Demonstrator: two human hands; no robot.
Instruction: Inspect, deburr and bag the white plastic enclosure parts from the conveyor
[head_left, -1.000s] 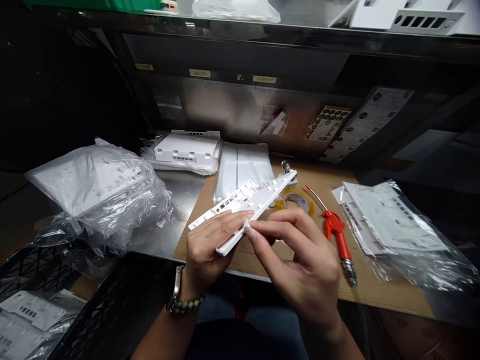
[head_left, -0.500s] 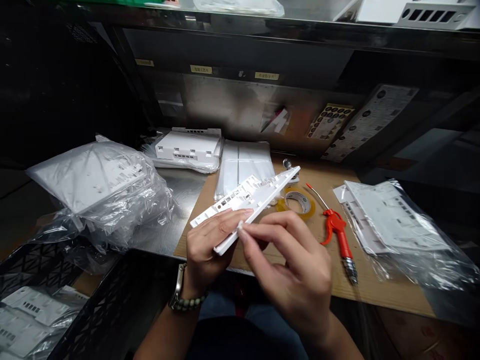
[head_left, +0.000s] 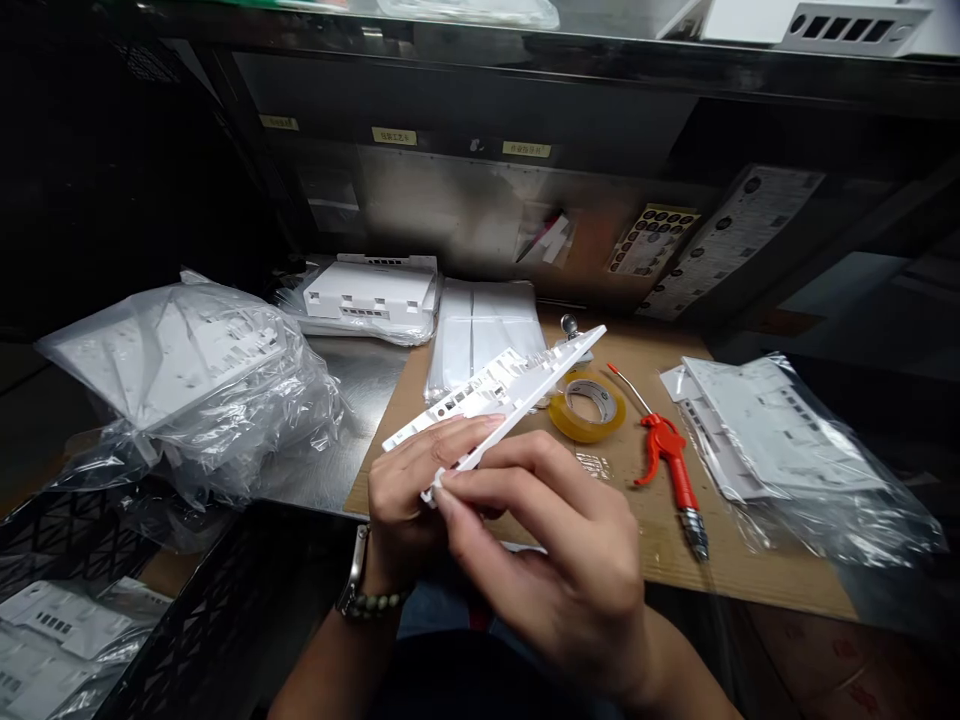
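A white plastic housing with rows of slots is held tilted in front of me, its far end raised. My left hand grips its near end, fingers lying across the inner face. The fingertips of my right hand are pinched at the near corner of the housing's edge, on a small white bit. Whether that bit is loose or part of the housing I cannot tell. A roll of yellow tape lies just beyond my right hand, and a red air blow gun is to its right.
Bagged white housings are piled at left, and more bagged panels lie at right. Clear bags and stacked housings sit behind. A black crate stands low at left. A metal shelf edge runs overhead.
My right hand has slid down and left along the housing's edge to its near corner. The housing has turned more edge-on. My left hand keeps its grip, and the view has shifted slightly.
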